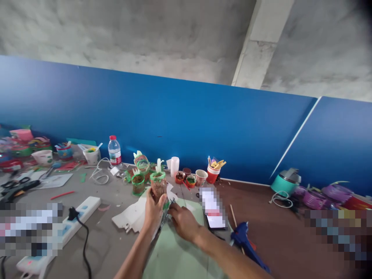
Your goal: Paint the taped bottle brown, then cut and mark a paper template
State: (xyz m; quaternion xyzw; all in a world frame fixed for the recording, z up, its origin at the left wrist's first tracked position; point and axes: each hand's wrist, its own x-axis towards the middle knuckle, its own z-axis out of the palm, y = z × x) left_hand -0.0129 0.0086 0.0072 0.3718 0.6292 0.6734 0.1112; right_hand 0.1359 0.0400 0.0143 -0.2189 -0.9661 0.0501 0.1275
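Observation:
My left hand (154, 211) is wrapped round a small clear plastic cup (158, 186) with brown filling, a green rim and a pale upright piece on top. The cup leans slightly over the table. Close to its lower right side, my right hand (183, 221) has its fingers pinched together. Something small, dark and greenish shows at those fingertips, too blurred to name. Under both hands lies a light green sheet (177, 255). Torn white paper (130, 215) is spread to the left. A similar green-rimmed cup (138, 184) stands just behind my left hand.
A blue glue gun (247, 244) and a phone (213, 207) lie on the right. Small paper cups (201, 177) line the blue partition (174, 116). Leftward are a water bottle (114, 151), a white power strip (62, 236) with a black cord, and scissors (21, 184). A teal pot (285, 184) stands far right.

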